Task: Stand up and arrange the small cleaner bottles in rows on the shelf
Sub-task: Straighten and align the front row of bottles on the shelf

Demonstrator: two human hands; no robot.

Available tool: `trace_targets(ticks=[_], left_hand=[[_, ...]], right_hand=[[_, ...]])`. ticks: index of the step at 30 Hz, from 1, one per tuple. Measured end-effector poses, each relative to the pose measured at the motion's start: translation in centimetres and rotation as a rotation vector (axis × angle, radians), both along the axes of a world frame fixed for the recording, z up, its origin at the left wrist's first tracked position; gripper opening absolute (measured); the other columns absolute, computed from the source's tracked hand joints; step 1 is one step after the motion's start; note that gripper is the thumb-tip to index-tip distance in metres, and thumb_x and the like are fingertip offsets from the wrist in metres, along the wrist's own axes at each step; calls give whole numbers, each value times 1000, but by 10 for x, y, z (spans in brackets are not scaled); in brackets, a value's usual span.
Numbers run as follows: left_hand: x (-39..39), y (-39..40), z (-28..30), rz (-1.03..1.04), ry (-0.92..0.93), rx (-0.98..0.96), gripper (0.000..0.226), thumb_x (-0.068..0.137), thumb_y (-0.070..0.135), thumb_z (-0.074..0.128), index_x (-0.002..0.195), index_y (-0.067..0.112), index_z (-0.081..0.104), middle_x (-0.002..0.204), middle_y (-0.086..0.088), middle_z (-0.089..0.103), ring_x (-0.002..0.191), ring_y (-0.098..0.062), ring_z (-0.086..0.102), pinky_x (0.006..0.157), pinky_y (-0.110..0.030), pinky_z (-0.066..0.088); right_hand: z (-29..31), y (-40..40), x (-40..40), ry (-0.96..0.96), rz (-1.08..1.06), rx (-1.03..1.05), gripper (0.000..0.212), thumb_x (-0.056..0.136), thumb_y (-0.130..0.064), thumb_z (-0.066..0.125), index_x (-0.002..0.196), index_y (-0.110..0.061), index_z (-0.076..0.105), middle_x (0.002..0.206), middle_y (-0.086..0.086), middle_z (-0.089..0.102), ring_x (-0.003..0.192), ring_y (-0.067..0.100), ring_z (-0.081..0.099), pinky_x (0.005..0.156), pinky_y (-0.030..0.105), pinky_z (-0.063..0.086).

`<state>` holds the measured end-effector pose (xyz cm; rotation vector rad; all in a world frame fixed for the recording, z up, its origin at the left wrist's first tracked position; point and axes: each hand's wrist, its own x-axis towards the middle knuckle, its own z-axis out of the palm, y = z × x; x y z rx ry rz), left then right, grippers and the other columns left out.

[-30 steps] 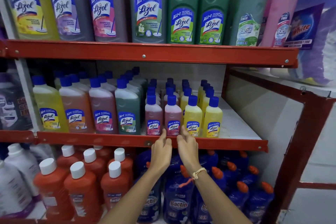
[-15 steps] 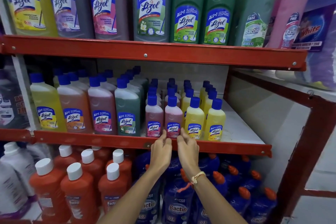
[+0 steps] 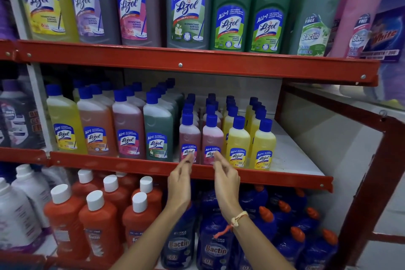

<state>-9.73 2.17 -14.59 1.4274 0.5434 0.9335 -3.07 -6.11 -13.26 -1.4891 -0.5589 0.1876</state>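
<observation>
While the small cleaner bottles [image 3: 225, 136] stand upright in four rows at the middle shelf's [image 3: 285, 178] front edge, I see my left hand [image 3: 180, 184] and right hand [image 3: 226, 182] open, holding nothing.

dim, cool, even light from the front; deep shadow behind the bottle rows under the upper red shelf rail [image 3: 179, 64]. soft glare above that rail on the large bottles. motion blur on both hands below it; wide-angle bending and smearing far right.
</observation>
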Motion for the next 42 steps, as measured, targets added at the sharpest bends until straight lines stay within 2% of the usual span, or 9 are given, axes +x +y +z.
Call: trace_targets(ticks=[5,8,13,15,19,23,27,36,42], left_hand=[[-10,18,11,34,-78,-135,49,98,31,24,136,5,41,144,-10,46,133,-18,43,108,-26,30],[-8,24,14,8,-39,-144,55,98,36,20,139,4,36,148,-10,40,136,-19,39,105,-22,28],[-10,26,17,-45,-19,-146,58,97,42,19,138,6,40,147,-10,42,136,-20,40,113,-30,26],[-14,28,17,20,-4,-56,49,95,44,30,125,16,56,139,-10,53,123,-18,53,108,-29,36],[-23,37,43,229,41,305,32,95,28,44,122,20,60,117,6,65,96,5,57,76,2,40],[-10,54,94,201,23,414,37,90,18,54,127,10,56,126,-5,63,114,-10,58,93,-18,44],[10,66,112,218,129,420,38,85,16,63,121,3,59,122,-16,65,114,-23,61,94,-27,46],[23,79,109,167,153,369,43,74,11,73,115,4,64,113,-19,69,106,-26,65,96,-39,51],[24,81,107,168,148,383,45,74,11,74,117,4,63,115,-19,68,106,-24,64,97,-38,51]], right_hand=[[0,25,-5,103,186,-23,46,94,-33,47,138,-23,49,144,-7,50,133,9,45,115,37,34],[-3,36,-5,138,217,-48,63,84,-55,46,140,-25,48,143,-7,52,132,8,46,115,37,35],[4,35,-10,137,225,-99,60,87,-51,46,141,-24,47,143,-8,51,132,7,46,115,35,34],[14,25,-13,30,207,-113,48,93,-37,48,139,-23,50,138,-13,53,126,-1,48,112,28,37],[52,7,-2,-293,14,-13,29,91,-26,59,120,-21,66,103,-18,67,87,-20,60,80,3,48],[98,10,31,-479,-107,-39,29,87,-21,67,115,-15,70,106,-2,73,93,1,67,86,17,55],[111,25,55,-444,-46,-273,53,79,-27,75,127,-9,62,123,9,68,114,18,63,101,35,50],[107,37,71,-424,-7,-328,60,68,-29,83,122,-8,65,118,13,69,113,21,63,97,36,51],[108,35,72,-435,33,-319,62,69,-26,83,124,-3,63,121,14,68,113,18,64,94,25,50]])
